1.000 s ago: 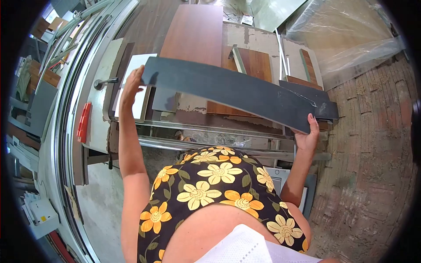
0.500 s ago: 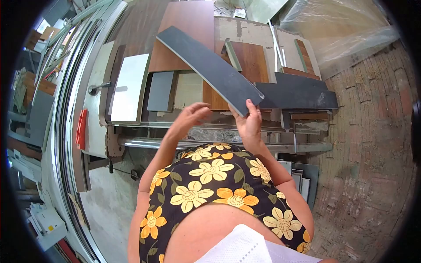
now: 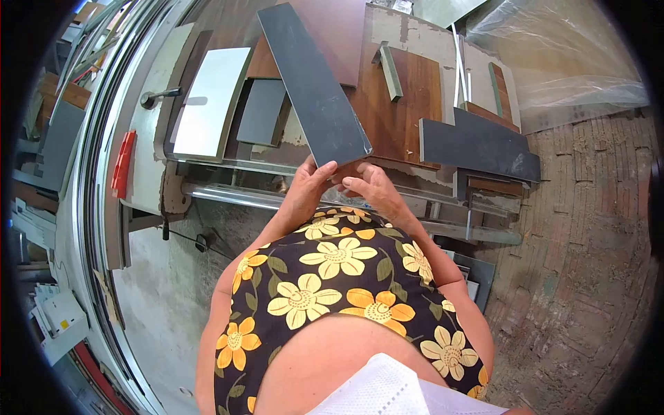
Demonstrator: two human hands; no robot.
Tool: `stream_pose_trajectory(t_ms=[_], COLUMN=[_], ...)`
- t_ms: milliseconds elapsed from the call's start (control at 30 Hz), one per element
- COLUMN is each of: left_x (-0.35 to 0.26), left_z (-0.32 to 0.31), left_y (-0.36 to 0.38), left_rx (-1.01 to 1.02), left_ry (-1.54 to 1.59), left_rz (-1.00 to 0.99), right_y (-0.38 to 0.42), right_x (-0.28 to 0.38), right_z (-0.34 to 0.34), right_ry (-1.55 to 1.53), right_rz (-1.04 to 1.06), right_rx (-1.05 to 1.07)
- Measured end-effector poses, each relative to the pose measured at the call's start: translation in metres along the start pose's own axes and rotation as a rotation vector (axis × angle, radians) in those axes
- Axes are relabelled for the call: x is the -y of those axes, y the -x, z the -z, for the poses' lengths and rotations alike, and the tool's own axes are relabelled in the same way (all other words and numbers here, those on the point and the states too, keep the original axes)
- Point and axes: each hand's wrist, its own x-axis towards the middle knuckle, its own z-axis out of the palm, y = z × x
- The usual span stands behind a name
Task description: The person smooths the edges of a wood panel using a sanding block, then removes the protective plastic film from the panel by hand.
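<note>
A long dark grey board (image 3: pixel 315 90) slants away from me over the bench, its near right corner chipped pale. My left hand (image 3: pixel 304 192) grips its near end, thumb on the top face and fingers underneath. Right beside it, my right hand (image 3: pixel 377 190) is at the board's near edge, its fingers bent and apart, fingertips partly hidden by the board and the other hand. Beneath the board lie a reddish-brown panel (image 3: pixel 339 41) and a wood-grain panel (image 3: pixel 415 83). A small grey panel (image 3: pixel 261 111) sits to the left.
A white panel (image 3: pixel 211 104) lies on the left of the bench, near a black lever (image 3: pixel 155 98) and a red piece (image 3: pixel 123 164). Another dark board with a stepped edge (image 3: pixel 477 149) rests at right. A metal rail (image 3: pixel 235 196) runs along the bench front.
The dark board has swung steeper and moved left. My left hand, free before, now grips its near end. My right hand has loosened its grip and shifted left along that end.
</note>
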Motion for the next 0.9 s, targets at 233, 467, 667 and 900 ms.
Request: stream_pose_trajectory(t_ms=[233,467,667,900], left_x=[0.004,0.012,0.015,0.013], left_z=[0.004,0.008,0.01,0.011], left_y=[0.005,0.001,0.002,0.002], left_rx=[-0.069,-0.053,-0.086,-0.098], left_ry=[-0.025,-0.021,-0.006,-0.006], left_rz=[0.039,0.059,0.058,0.072], right_y=[0.009,-0.005,-0.013,-0.02], right_x=[0.01,0.009,0.002,0.003], right_z=[0.023,0.009,0.005,0.014], right_ry=[0.371,0.849,0.834,0.711], right_rz=[0.125,0.341,0.319,0.219], right_rx=[-0.324,-0.521,-0.498,-0.455])
